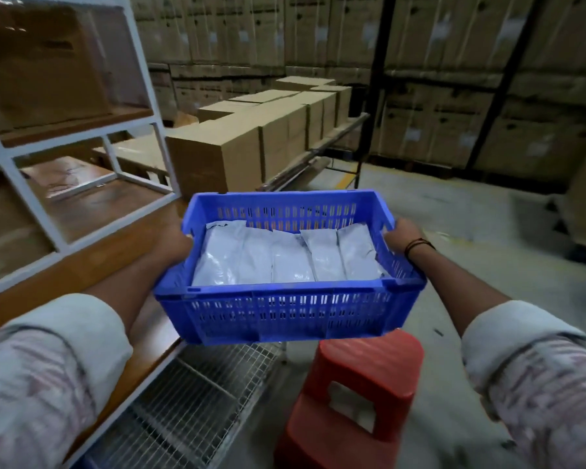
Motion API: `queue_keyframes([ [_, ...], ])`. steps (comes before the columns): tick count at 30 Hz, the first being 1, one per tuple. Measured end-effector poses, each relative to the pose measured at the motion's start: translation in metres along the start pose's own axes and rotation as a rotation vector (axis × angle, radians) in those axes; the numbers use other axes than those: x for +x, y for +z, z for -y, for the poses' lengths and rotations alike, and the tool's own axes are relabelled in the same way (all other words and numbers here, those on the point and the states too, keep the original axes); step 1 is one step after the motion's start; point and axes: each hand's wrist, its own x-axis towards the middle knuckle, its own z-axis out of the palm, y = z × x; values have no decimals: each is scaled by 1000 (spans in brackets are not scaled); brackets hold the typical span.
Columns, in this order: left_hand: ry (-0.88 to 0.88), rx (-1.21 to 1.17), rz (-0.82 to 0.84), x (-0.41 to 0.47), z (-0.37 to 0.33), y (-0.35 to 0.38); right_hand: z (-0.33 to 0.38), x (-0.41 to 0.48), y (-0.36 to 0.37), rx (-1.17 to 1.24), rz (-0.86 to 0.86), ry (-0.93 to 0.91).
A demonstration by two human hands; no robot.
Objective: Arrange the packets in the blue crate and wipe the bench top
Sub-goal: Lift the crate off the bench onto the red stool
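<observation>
Crate (pixel 285 313) held between left hand (pixel 175 243) and right hand (pixel 401 233).

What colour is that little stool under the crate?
Red; the stool shows clearly in the head view.

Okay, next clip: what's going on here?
A person holds a blue crate by its two ends, left hand gripping the left rim, right hand the right rim. White packets lie side by side inside it. The wooden bench top is to the left, a red stool below the crate.
</observation>
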Motion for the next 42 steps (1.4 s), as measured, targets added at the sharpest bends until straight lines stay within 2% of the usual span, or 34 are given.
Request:
queue_keyframes([
  [9, 61, 76, 191, 1, -81, 119, -149, -20, -30, 75, -76, 196],
  [17, 83, 191, 294, -30, -92, 202, -230, -51, 4, 135, -98, 318],
  [25, 57, 209, 433, -21, -84, 259, -265, -62, 59, 123, -80, 427],
  [35, 81, 228, 550, 49, -45, 350, -285, -26, 123, 75, -21, 584],
  [42, 72, 207, 622, 73, -47, 395, -299, 1, 153, 48, -35, 658],
])
